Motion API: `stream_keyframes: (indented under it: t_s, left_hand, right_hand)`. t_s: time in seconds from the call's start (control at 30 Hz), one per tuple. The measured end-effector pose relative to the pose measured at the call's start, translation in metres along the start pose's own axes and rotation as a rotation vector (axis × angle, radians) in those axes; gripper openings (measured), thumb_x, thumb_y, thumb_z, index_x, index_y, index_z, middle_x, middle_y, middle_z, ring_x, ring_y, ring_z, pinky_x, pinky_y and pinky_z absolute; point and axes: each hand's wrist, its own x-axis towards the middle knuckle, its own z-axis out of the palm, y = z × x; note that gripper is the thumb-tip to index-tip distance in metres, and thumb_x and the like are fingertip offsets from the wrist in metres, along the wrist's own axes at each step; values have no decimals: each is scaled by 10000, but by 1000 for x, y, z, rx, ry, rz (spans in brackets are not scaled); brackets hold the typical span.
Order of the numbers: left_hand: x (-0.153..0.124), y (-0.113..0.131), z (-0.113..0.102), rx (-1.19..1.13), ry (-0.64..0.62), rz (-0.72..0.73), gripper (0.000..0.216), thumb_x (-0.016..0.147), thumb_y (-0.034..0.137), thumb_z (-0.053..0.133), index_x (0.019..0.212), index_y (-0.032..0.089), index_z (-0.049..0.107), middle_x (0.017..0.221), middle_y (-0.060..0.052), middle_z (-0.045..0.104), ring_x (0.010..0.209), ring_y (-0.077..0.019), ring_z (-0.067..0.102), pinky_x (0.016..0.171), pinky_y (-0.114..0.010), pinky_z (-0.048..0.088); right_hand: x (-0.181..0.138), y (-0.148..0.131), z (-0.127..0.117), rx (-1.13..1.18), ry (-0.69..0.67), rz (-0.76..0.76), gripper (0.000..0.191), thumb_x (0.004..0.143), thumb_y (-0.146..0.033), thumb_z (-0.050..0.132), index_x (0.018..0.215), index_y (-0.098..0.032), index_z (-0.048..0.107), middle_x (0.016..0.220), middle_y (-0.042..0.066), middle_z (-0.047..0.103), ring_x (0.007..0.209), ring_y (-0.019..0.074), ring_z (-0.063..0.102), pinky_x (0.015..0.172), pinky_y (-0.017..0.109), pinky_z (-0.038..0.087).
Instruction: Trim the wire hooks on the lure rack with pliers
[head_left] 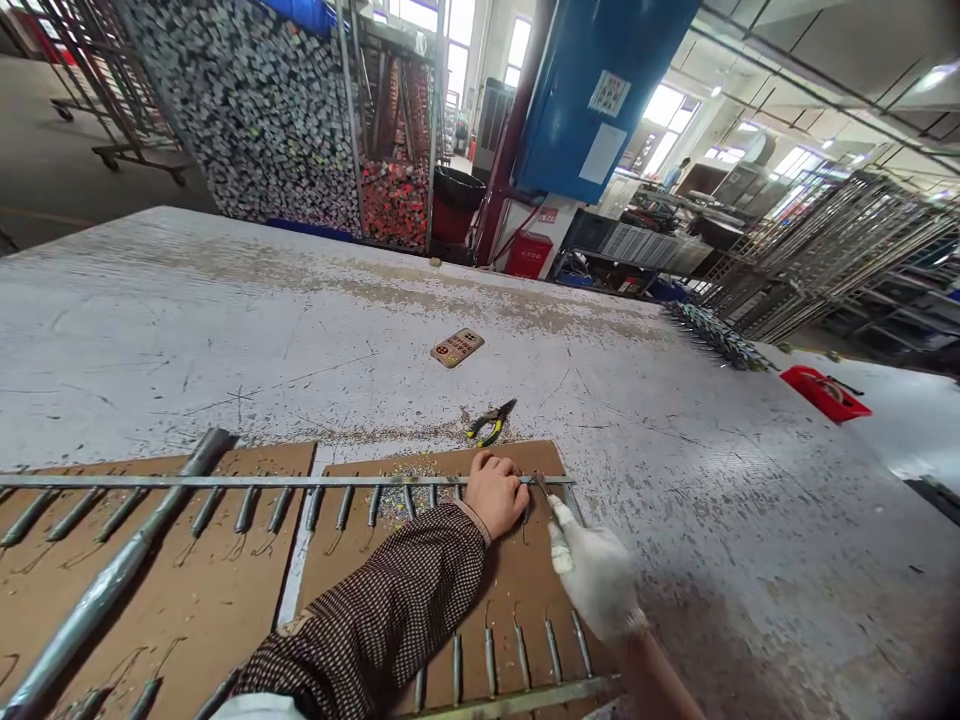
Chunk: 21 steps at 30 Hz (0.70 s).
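Note:
My bare left hand (pixel 496 493) is closed over a long thin metal rail (pixel 225 481) that lies across brown cardboard sheets (pixel 420 560). Several grey lead-like weights with wire hooks (pixel 345 506) hang from the rail. My right hand (pixel 592 570), in a white glove, pinches a small piece at the rail's right end, right beside the left hand; what it pinches is too small to name. Yellow-handled pliers (pixel 491 421) lie on the table just beyond my hands.
A second rail with weights (pixel 517 650) lies nearer me. A thick grey pipe (pixel 112 580) crosses the left cardboard diagonally. A small tan card (pixel 457 347) lies further up the speckled white table (pixel 225 320). A red tray (pixel 823 392) sits at right, metal racks behind.

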Motion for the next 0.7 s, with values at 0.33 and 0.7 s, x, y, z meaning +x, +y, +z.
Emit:
stream_keyframes:
  t_s: [0.33,0.7]
  left_hand:
    - [0,0,1,7,16,11,267,891,287,589,683,225,745,870,-23,683,894,-190,573,1086,-496,309]
    - [0,-1,6,23,57,27,271,891,285,601,661,230,733,847,-22,671,873,-184,564,1073,-488,307]
  right_hand:
    - [0,2,1,34,18,-25,351,997,-188,438,1256,-159,674,489,-32,542,505,142,537,647,247,445]
    - [-1,1,2,-37,-10,-30,334,990,-201,460,1233,-156,685,458,-37,522,449,140,489,565,254,401]
